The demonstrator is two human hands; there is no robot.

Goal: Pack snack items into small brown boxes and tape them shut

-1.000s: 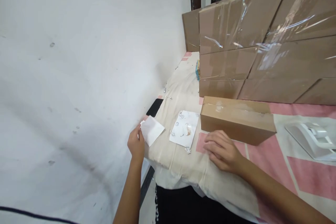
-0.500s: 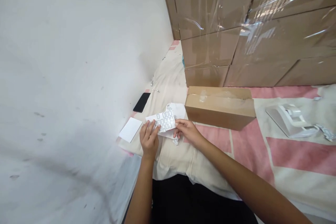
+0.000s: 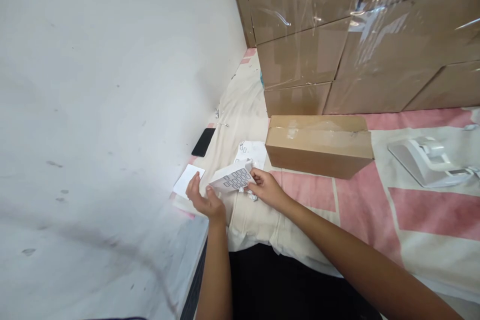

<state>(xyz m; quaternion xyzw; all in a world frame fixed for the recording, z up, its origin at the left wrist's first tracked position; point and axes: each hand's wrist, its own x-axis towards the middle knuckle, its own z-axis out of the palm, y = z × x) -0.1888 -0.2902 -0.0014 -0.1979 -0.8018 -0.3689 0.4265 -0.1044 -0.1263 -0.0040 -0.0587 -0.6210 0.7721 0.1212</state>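
Note:
A white sticker sheet (image 3: 234,179) printed with rows of small rectangular labels is lifted a little off the cloth. My right hand (image 3: 265,188) pinches its right edge. My left hand (image 3: 202,197) is cupped under its left end, palm up, fingers partly curled and touching the sheet. Behind it a second, partly used sticker sheet (image 3: 254,152) lies flat on the cloth. A blank white card (image 3: 188,180) rests just left of my left hand.
A long brown carton (image 3: 318,144) lies on the pink and cream cloth (image 3: 375,210) right of the sheets. Wrapped cartons (image 3: 337,35) are stacked behind it. A black phone (image 3: 203,141) lies by the white wall. A white tape dispenser (image 3: 427,160) sits at right.
My left hand let go of the white card, which now lies on the cloth. Both hands came together on the label sheet and lifted it, tilting it.

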